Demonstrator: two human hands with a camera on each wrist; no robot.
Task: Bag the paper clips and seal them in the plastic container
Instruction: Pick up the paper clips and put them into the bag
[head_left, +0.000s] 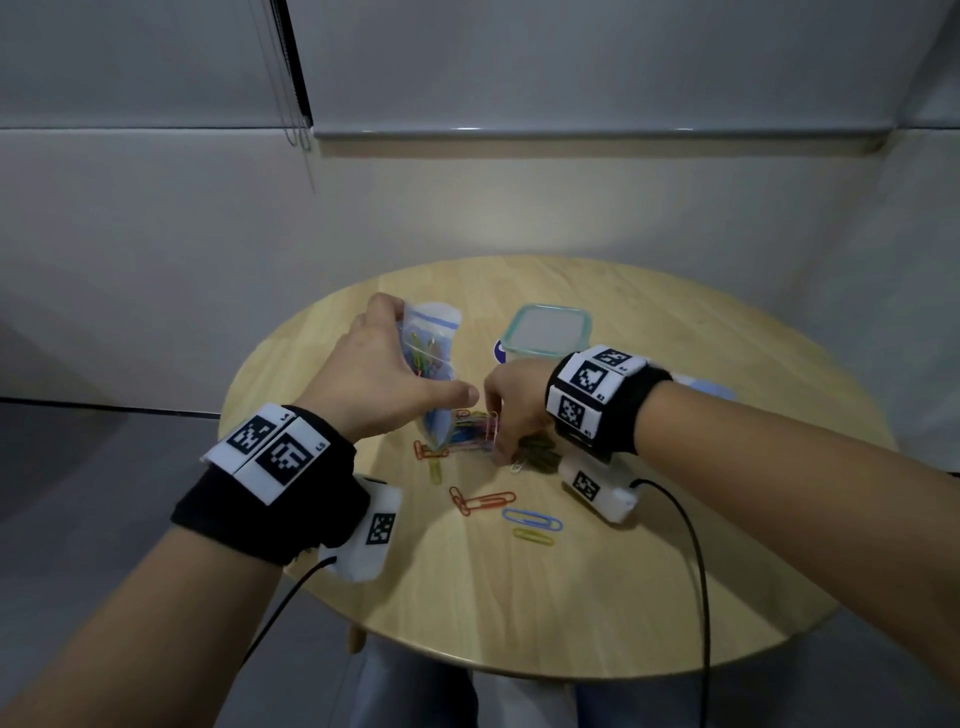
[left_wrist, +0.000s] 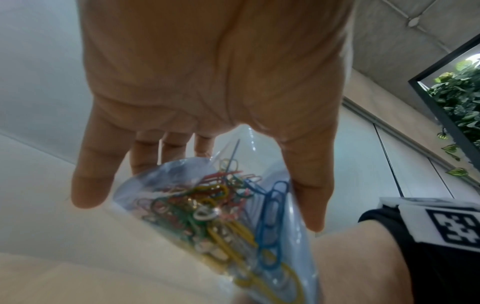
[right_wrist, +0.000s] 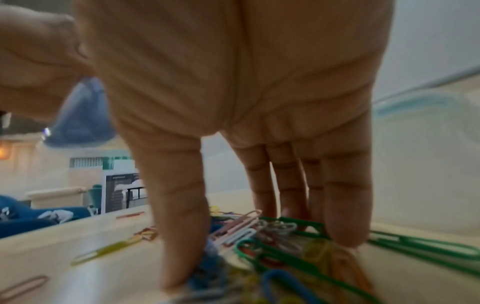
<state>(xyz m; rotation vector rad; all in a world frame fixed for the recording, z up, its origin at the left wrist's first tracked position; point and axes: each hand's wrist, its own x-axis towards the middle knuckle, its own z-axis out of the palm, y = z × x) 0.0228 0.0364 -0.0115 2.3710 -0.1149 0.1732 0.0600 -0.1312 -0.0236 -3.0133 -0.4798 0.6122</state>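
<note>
My left hand (head_left: 410, 364) holds a clear zip bag (head_left: 434, 332) upright over the round wooden table (head_left: 571, 597), thumb on one side and fingers on the other. In the left wrist view the bag (left_wrist: 207, 216) holds several coloured paper clips. My right hand (head_left: 501, 431) reaches down onto a pile of clips (head_left: 470, 431) beside the bag's lower end. In the right wrist view its thumb and fingertips (right_wrist: 345, 238) close on the pile (right_wrist: 272, 246) from both sides. A square plastic container (head_left: 548, 332) with a teal rim stands behind my right hand.
Loose clips lie toward the table's near side: orange (head_left: 483, 501), blue (head_left: 531, 519), yellow (head_left: 532, 536). A pale blue flat thing (head_left: 711, 388) lies right of my right wrist. Black cables hang from both wrist cameras over the near edge.
</note>
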